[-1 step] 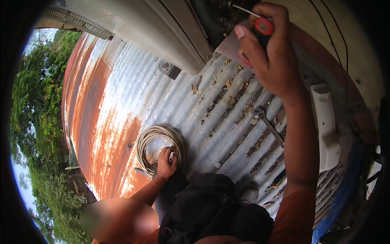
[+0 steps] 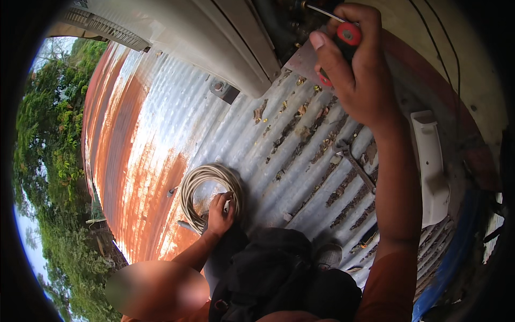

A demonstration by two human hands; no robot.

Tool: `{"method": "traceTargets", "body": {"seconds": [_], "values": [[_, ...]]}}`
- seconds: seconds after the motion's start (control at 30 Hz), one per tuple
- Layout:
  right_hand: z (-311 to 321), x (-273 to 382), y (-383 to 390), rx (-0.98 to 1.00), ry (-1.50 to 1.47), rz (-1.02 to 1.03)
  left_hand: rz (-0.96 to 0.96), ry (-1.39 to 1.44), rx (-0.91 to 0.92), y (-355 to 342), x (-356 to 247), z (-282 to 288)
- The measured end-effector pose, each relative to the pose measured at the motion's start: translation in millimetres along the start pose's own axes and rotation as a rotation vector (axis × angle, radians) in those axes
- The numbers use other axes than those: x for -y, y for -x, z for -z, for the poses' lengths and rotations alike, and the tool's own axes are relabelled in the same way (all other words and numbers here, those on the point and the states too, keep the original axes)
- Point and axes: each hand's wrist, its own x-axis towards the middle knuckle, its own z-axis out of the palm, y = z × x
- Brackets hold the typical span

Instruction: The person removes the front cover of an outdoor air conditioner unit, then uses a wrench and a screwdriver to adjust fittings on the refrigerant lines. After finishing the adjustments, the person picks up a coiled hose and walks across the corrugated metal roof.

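At the top right, my right hand is closed round the handle of a folding hex key set with red ends and a dark body. Its thin metal key reaches up left into the shadowed side of a pale metal-cased unit, where small brass-coloured fittings show dimly. Lower down, my left hand is by the inner right edge of a coil of beige cable or hose. Its fingers are curled; a small pale and dark thing shows at them, too small to name.
Corrugated metal roofing, rusty at left, carries dry leaves. A wrench lies left of my right forearm, with a white curved cover beyond it. A shoe stands near my dark clothing. Trees border the left; a blue thing lies lower right.
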Motion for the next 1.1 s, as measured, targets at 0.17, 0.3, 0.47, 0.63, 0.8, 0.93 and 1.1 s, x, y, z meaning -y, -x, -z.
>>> {"method": "traceTargets", "body": {"seconds": [0.17,0.3,0.47,0.63,0.8,0.93,1.1], "values": [[2,4,-3,0.063,-0.009,-0.073,-0.005,-0.006,0.002,-7,0,-3],[14,10,-14,0.116,0.107,-0.06,-0.002,0.0,0.009,-10,3,-3],[-1,32,-16,-0.069,-0.153,-0.186,-0.018,-0.003,0.006,-9,9,-2],[-37,44,7,-0.331,-0.717,-0.575,-0.011,-0.013,0.003,-9,15,-3],[-37,73,14,-0.351,-1.044,-0.703,-0.02,-0.022,0.006,-11,16,-3],[-39,92,33,-0.273,-0.333,-0.326,-0.053,-0.042,-0.018,-11,13,-2],[-12,61,48,0.015,0.246,0.009,-0.052,-0.034,-0.02,-10,10,-3]]}}
